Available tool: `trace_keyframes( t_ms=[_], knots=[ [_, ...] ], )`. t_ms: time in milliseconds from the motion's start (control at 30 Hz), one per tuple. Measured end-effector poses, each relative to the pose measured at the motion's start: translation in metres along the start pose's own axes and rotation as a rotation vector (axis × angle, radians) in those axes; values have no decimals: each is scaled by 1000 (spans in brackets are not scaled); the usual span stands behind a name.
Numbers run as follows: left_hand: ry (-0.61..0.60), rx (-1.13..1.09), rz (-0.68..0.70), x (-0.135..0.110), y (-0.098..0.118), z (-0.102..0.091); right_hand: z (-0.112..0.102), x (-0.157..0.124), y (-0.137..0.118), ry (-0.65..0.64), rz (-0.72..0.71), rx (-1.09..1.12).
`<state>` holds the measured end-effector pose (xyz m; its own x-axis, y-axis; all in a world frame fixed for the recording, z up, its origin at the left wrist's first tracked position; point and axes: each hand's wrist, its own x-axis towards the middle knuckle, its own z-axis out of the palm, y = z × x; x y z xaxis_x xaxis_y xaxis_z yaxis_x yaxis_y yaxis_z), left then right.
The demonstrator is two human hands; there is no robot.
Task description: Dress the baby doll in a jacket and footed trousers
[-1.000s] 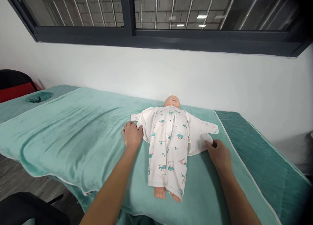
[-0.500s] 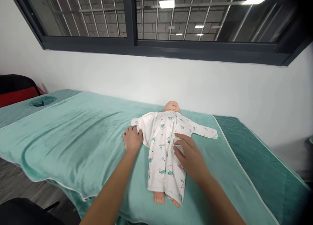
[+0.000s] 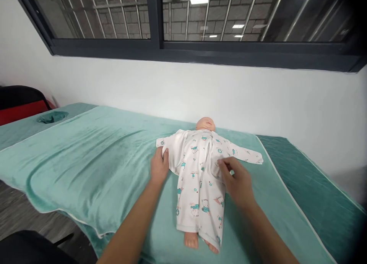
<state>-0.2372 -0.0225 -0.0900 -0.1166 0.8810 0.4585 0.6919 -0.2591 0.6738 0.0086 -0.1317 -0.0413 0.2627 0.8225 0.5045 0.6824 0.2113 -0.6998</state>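
A baby doll lies on its back, its head toward the wall and its bare feet toward me. It wears a white printed baby gown with long sleeves spread to both sides. My left hand is closed at the sleeve on the left, thumb and fingers pinching the white cloth. At the gown's front, right of the middle, my right hand has its thumb and forefinger pressed together on the fabric. The doll's arms are hidden in the sleeves.
A light green cover with some wrinkles lies over a massage bed, which has a face hole at the left. Behind it are a white wall and a dark window frame. A black and red chair stands at far left.
My right hand has gone from spread fingers over the gown to a pinch on its front. My left fingers have closed on the sleeve cloth. The view has shifted slightly.
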Motion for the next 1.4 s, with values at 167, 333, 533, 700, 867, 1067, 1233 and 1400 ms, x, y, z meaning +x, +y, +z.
trace_keyframes(
  t_ms=[167,333,533,700,867,1067,1233,1400],
  knots=[
    [-13,-274,-32,-10,17,-3,24,95,10,217,201,56],
    [-97,-394,-18,-17,45,-8,52,126,23,81,275,49],
    [-267,-260,591,-29,78,-11,50,120,31,7,346,180],
    [-336,-280,645,-18,91,-12,50,127,34,27,368,117],
    [-266,-286,201,43,111,10,51,130,39,13,370,169],
    [-508,-81,37,105,122,46,50,134,51,-15,401,189],
    [-571,-370,-78,111,104,59,49,133,39,-40,412,42],
    [-592,-630,-190,107,100,63,43,132,22,-168,416,-72]
  ],
)
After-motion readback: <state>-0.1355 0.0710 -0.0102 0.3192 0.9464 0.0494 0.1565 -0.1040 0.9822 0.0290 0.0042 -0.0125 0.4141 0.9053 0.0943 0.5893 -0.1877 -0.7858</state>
